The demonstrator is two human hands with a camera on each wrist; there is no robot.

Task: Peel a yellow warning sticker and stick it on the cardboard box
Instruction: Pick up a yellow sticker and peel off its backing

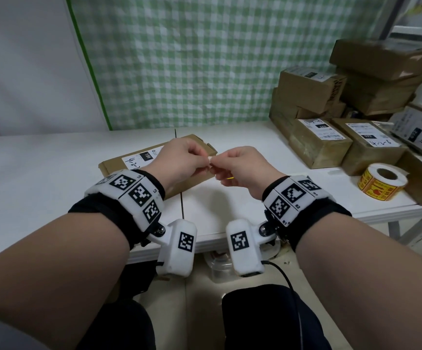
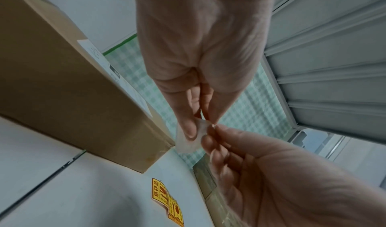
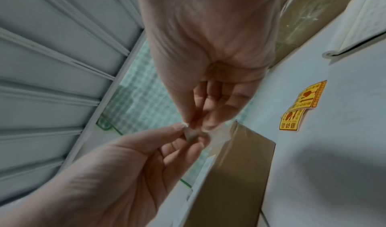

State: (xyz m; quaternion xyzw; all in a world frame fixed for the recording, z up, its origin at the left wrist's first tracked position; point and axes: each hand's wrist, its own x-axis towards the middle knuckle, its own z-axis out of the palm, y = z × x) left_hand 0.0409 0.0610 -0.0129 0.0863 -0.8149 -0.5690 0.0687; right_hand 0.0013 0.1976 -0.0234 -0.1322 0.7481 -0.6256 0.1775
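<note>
My left hand point(image 1: 204, 160) and right hand point(image 1: 217, 164) meet fingertip to fingertip above the table. Between them they pinch a small, translucent white backing scrap point(image 2: 186, 142), also visible in the right wrist view point(image 3: 191, 136). Two joined yellow warning stickers point(image 2: 167, 202) lie flat on the white table under my hands, seen again in the right wrist view point(image 3: 300, 105). Only a yellow sliver point(image 1: 230, 177) of them shows under my right hand in the head view. The flat cardboard box point(image 1: 119, 164) with a white shipping label lies just behind my left hand.
A roll of yellow warning stickers point(image 1: 381, 181) stands at the right on the white table point(image 1: 40, 173). Stacked cardboard parcels point(image 1: 331, 122) crowd the back right corner. A green checked cloth point(image 1: 204, 59) hangs behind. The table's front edge is close to my wrists.
</note>
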